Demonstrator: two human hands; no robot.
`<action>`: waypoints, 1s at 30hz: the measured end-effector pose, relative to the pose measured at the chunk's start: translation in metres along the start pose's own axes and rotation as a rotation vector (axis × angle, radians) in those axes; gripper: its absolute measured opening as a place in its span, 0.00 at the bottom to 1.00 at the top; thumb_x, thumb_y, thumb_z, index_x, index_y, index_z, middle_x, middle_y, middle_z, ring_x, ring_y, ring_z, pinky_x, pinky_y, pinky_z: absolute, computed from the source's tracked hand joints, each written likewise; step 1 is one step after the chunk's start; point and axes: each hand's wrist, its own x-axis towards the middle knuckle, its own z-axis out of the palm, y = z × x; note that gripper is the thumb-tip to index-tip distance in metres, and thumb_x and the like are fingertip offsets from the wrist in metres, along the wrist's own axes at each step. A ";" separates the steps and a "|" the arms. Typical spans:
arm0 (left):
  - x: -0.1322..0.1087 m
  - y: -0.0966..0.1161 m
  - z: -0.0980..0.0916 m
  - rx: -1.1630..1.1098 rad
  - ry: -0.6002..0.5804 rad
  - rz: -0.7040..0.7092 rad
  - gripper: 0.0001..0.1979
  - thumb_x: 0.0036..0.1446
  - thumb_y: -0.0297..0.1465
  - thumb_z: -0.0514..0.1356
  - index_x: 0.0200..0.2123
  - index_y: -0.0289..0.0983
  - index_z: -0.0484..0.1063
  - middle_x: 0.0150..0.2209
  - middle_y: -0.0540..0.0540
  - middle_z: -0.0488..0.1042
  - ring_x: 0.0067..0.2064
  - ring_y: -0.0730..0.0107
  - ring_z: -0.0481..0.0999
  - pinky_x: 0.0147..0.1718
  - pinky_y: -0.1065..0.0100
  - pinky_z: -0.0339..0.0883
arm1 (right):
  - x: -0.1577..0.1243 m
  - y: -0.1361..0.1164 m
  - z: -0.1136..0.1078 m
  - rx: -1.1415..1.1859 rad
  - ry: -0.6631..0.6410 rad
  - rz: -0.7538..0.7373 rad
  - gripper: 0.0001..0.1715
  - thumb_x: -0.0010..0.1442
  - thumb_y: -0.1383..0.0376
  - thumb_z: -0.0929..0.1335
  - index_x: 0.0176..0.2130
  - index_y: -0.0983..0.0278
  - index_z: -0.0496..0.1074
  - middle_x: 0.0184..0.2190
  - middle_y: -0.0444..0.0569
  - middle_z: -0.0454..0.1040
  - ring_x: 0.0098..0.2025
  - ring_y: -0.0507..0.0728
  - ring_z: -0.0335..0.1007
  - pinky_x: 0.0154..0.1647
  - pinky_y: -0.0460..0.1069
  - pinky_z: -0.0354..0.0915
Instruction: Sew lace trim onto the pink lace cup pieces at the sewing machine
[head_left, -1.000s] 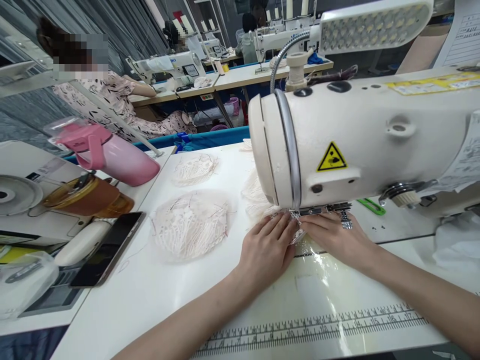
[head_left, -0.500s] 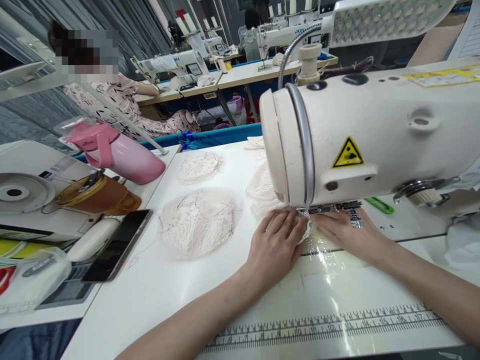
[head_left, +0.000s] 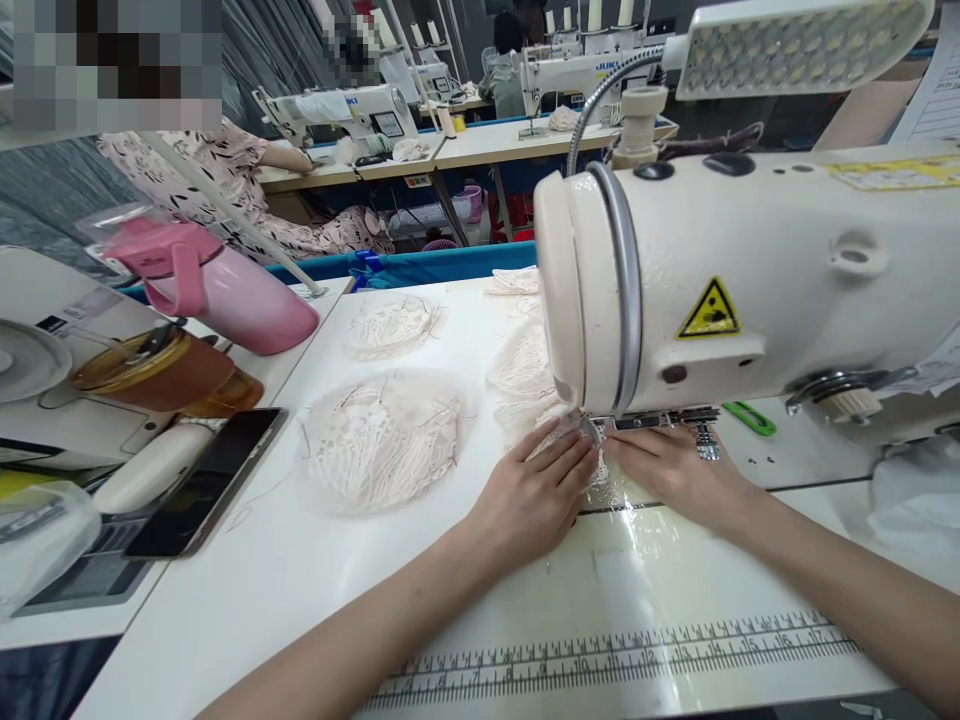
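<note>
A white lace piece (head_left: pixel 598 470) lies under the head of the sewing machine (head_left: pixel 795 250), mostly covered by my fingers. My left hand (head_left: pixel 529 495) holds it from the left, fingers close together over the lace and thumb tucked out of sight. From the right, my right hand (head_left: pixel 679 475) grips the lace's edge with its fingertips, partly behind the metal fittings (head_left: pixel 652 418) of the machine. The needle is hidden. Left of my hands, a round lace cup piece (head_left: pixel 382 440) with loose dark threads lies flat, with a smaller lace piece (head_left: pixel 394 327) behind it.
More lace pieces (head_left: pixel 521 360) lie beside the machine head. A phone (head_left: pixel 206 485), an amber cup (head_left: pixel 161 370) and a pink bottle (head_left: pixel 232 290) are at left. Green thread snips (head_left: pixel 750 418) lie behind my right hand. A printed ruler (head_left: pixel 600 660) runs along the front. Another person sits beyond.
The view has shifted slightly, so the machine appears farther right. Both hands stay at the lace, which has turned or slid a little beneath my fingers.
</note>
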 end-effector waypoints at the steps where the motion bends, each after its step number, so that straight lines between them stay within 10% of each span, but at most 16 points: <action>1: 0.000 -0.002 -0.001 0.001 -0.007 0.000 0.16 0.64 0.28 0.50 0.52 0.31 0.70 0.53 0.42 0.73 0.56 0.63 0.71 0.61 0.55 0.59 | -0.001 -0.001 0.002 0.034 -0.011 -0.013 0.17 0.59 0.78 0.62 0.44 0.64 0.73 0.42 0.45 0.77 0.40 0.52 0.70 0.38 0.49 0.60; 30: 0.004 0.001 0.001 0.061 0.030 -0.081 0.16 0.63 0.27 0.51 0.49 0.30 0.73 0.51 0.41 0.74 0.54 0.59 0.73 0.60 0.52 0.58 | 0.000 -0.015 0.006 0.141 0.085 -0.005 0.14 0.61 0.77 0.61 0.42 0.66 0.71 0.42 0.44 0.78 0.47 0.53 0.71 0.44 0.52 0.60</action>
